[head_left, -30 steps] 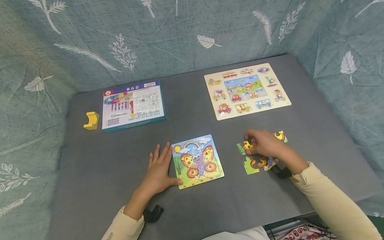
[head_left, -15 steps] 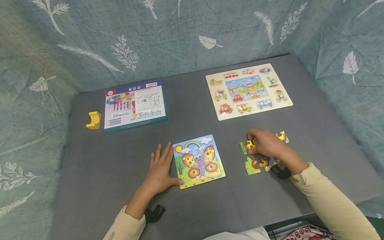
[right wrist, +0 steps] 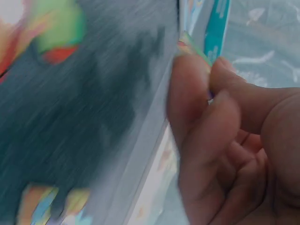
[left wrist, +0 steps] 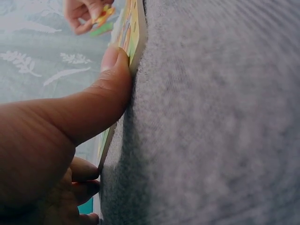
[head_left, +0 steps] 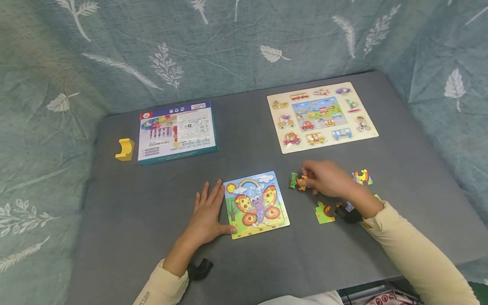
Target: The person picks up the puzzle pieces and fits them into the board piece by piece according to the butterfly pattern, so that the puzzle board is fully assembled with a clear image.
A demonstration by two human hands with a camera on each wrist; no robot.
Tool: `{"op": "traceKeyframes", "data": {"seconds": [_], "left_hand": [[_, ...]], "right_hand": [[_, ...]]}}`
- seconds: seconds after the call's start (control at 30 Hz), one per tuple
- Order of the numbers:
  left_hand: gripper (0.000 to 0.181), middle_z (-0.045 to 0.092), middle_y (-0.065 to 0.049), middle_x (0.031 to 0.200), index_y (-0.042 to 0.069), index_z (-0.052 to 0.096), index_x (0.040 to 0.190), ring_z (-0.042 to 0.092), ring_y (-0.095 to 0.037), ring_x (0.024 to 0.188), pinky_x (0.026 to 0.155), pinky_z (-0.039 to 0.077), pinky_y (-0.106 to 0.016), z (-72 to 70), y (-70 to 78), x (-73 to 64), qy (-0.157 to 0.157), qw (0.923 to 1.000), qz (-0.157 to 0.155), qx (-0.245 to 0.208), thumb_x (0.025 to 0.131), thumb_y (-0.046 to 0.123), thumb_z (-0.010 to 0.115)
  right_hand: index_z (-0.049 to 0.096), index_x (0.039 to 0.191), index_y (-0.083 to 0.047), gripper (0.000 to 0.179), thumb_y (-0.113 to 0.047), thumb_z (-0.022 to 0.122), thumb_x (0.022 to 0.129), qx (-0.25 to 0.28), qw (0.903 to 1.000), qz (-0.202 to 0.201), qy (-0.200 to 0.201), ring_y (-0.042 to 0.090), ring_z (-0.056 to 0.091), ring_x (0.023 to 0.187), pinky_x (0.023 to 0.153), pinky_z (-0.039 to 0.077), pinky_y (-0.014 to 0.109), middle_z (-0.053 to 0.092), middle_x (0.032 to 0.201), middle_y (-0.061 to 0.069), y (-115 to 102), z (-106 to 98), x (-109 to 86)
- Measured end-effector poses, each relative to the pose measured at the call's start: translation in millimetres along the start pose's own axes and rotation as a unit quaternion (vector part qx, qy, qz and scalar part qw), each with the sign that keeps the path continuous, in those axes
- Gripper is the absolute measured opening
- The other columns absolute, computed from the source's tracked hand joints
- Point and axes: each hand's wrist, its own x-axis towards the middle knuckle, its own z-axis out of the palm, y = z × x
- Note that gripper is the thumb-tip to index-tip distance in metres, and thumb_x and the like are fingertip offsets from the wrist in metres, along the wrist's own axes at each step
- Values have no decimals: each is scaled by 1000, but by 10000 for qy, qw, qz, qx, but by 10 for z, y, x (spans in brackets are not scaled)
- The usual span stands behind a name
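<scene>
A square butterfly puzzle board [head_left: 256, 204] lies on the grey table [head_left: 152, 203]. My left hand [head_left: 207, 214] rests flat beside its left edge, thumb [left wrist: 110, 84] pressed against the board's near corner. My right hand [head_left: 324, 178] pinches a green and orange puzzle piece [head_left: 296, 181], lifted just right of the board; in the right wrist view the fingers [right wrist: 197, 103] curl round it. Loose pieces stay on the table: a green one [head_left: 324, 212] and a rainbow one [head_left: 362, 176].
A teal bead-box [head_left: 177, 131] lies at the back left with a yellow block [head_left: 126, 149] beside it. A wooden vehicle puzzle board [head_left: 322, 115] sits at the back right. Leaf-patterned cloth [head_left: 228, 42] walls the table on three sides.
My right hand has lifted the green and orange piece off the loose pile and carried it left toward the butterfly board. My left hand has stayed at the board's edge.
</scene>
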Motion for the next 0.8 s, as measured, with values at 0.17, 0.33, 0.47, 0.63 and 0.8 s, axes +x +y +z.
{"op": "traceKeyframes", "data": {"seconds": [0.17,0.33,0.47,0.63,0.8], "left_hand": [[124,8,-10,163,5,15,154,-5,-37,149,116,1,-61,8,1,0,36,10000,20,-24,61,39,90],[125,9,-10,163,5,15,154,-5,-37,149,117,1,-60,13,-12,2,57,10000,19,-23,60,40,90],[125,8,-10,163,6,14,154,-6,-36,149,117,0,-60,3,-9,8,11,10000,-7,-9,61,41,89],[124,7,-10,163,6,13,154,-7,-36,149,117,0,-60,-10,-2,2,-51,10000,-8,19,62,42,88],[124,6,-9,163,6,12,154,-7,-36,149,117,0,-60,-10,-1,-9,-77,10000,-16,20,63,42,88]], "right_hand": [[53,86,-11,18,-15,70,88,683,9971,-345,-53,8,61,52,49,51,25,62,68,1,-185,119,123],[57,89,-9,12,-8,69,88,934,9931,-703,-31,6,60,55,51,52,22,63,70,2,-342,271,236],[61,96,-5,10,0,64,88,1206,9884,-909,-174,8,61,56,53,52,22,63,72,3,-465,386,311],[65,99,-6,16,1,61,86,1157,9853,-1220,-316,3,55,61,59,47,20,62,75,0,-630,523,425],[67,98,-7,17,2,60,84,1138,9862,-1054,-587,2,53,57,56,45,18,62,71,-2,-777,664,523]]}}
